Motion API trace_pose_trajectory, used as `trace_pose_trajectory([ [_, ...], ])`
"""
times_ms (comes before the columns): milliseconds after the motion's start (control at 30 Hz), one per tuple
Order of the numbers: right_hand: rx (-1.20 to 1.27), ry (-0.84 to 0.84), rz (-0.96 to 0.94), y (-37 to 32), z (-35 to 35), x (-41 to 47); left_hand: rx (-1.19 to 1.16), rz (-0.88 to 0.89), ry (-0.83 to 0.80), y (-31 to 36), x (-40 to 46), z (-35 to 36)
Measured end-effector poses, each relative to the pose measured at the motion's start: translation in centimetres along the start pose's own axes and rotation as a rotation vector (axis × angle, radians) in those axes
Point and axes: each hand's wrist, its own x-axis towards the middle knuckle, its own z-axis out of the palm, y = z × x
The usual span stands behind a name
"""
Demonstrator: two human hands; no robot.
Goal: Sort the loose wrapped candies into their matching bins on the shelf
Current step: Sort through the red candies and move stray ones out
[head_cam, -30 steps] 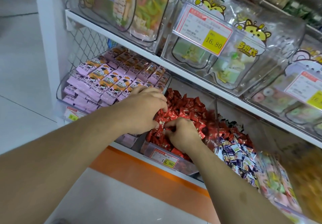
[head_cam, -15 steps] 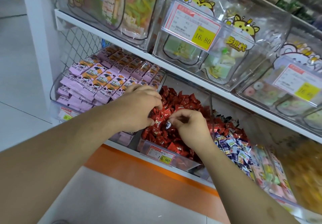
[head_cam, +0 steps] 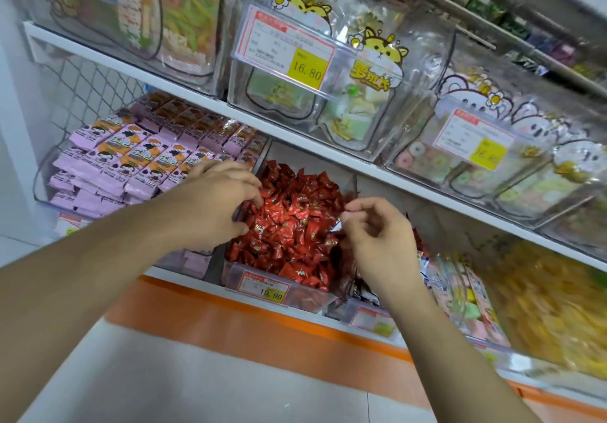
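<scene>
**Stray Wrapper Lifted From the Red Candy Bin**

While both hands work over the lower shelf, the head view shows the right hand (head_cam: 377, 235) raised above the right edge of the clear plastic bin of red foil-wrapped candies (head_cam: 289, 225), its thumb and forefinger pinching a small pale, blue-and-white wrapped candy (head_cam: 338, 225) by one crimped end; the other fingers curl loosely. The left hand (head_cam: 216, 202) sits at the bin's left edge, fingers bent down into the red pile and touching the wrappers, though whether it actually grips one I cannot tell. The red bin stands at the front edge of the white lower shelf (head_cam: 184, 274), behind its price tag reading 19.90 (head_cam: 265, 291). Left of it is the clear bin of pink and orange packets (head_cam: 131, 166); just right of it is a bin of blue-and-white wrapped candies (head_cam: 364, 291), largely hidden by the right forearm.

The pinched sweet looks very light, its film wrapper thin, crinkly and probably slippery, so a hold on the twisted or crimped end seems the surest place, as squeezing the body could let it squirt free. Judging by colour, it likely belongs in the neighbouring bin on the right, a short carry. The red pile is loose and will shift under probing fingers.
</scene>
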Motion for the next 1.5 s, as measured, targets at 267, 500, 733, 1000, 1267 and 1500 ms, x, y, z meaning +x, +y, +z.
trace_pose_trajectory([
  [267,-0.741,0.083,-0.095,2.6,-5.4,-0.9,-0.013,0.009,-0.013,-0.2,0.0,0.0],
  [500,-0.531,-0.430,-0.258,-0.6,3.4,0.7,-0.010,0.005,-0.015,0.1,-0.2,-0.1],
  [733,-0.537,-0.764,-0.183,2.4,10.2,3.3,-0.027,0.024,0.003,-0.3,-0.1,0.1],
  [1000,-0.791,-0.638,-0.333,3.5,8.6,4.8,-0.040,0.029,0.003,-0.5,0.0,0.3],
  [1267,-0.753,-0.379,-0.243,2.8,6.7,6.7,-0.027,0.019,-0.024,-0.3,-0.1,0.0],
  [1500,-0.528,-0.799,-0.286,1.9,7.5,4.9,-0.028,0.030,0.001,-0.2,-0.1,0.0],
])
